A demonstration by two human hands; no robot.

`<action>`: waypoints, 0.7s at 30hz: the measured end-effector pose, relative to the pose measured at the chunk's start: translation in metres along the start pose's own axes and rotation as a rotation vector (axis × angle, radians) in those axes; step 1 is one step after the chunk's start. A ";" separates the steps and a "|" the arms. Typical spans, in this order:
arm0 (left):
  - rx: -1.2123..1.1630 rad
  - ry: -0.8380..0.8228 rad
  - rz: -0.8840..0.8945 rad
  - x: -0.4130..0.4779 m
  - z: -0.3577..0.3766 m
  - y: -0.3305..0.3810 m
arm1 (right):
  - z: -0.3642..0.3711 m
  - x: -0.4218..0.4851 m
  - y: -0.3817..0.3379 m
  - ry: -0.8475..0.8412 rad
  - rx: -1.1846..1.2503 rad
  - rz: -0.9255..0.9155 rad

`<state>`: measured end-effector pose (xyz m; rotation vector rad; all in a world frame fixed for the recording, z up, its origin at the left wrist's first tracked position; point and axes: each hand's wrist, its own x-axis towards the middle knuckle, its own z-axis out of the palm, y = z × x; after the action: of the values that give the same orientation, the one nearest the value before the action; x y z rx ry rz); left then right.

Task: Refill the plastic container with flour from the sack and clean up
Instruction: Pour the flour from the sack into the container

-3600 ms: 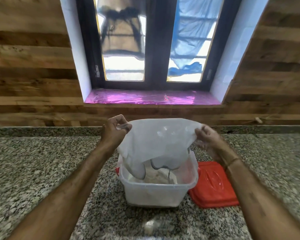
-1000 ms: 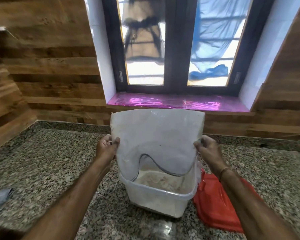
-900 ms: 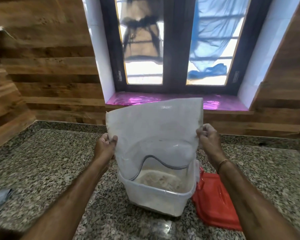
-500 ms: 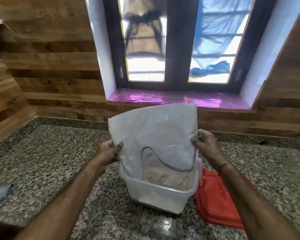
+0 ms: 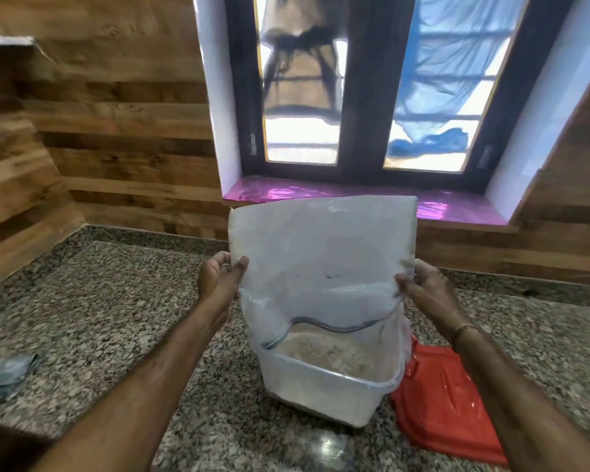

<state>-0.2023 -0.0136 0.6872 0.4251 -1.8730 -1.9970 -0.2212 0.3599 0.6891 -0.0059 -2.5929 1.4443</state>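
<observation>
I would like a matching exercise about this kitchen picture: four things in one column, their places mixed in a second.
1 sack
2 plastic container
3 red lid
4 grey cloth

a far left on the counter
b held by left hand and right hand
c beside the container's right side
d below the sack, flour inside

Pairs: 1-b; 2-d; 3-c; 4-a

Backlit by bright window point(image 5: 365, 83), glare on counter point(image 5: 327, 447), wide-angle bend + blur at edges
</observation>
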 end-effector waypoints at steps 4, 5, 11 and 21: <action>-0.011 -0.158 -0.038 -0.015 -0.002 0.001 | 0.007 -0.012 0.017 -0.175 -0.046 0.011; 0.020 -0.259 -0.067 -0.021 -0.006 -0.003 | 0.006 -0.015 0.019 -0.172 -0.016 0.005; 0.144 -0.247 -0.054 -0.034 -0.006 -0.016 | 0.007 -0.010 0.010 -0.059 0.101 -0.047; -0.104 -0.065 -0.192 0.007 -0.002 0.016 | 0.001 0.029 -0.011 -0.042 0.260 0.070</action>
<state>-0.2070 -0.0194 0.7028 0.5343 -1.8152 -2.2471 -0.2487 0.3557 0.7025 -0.0325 -2.4385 1.8145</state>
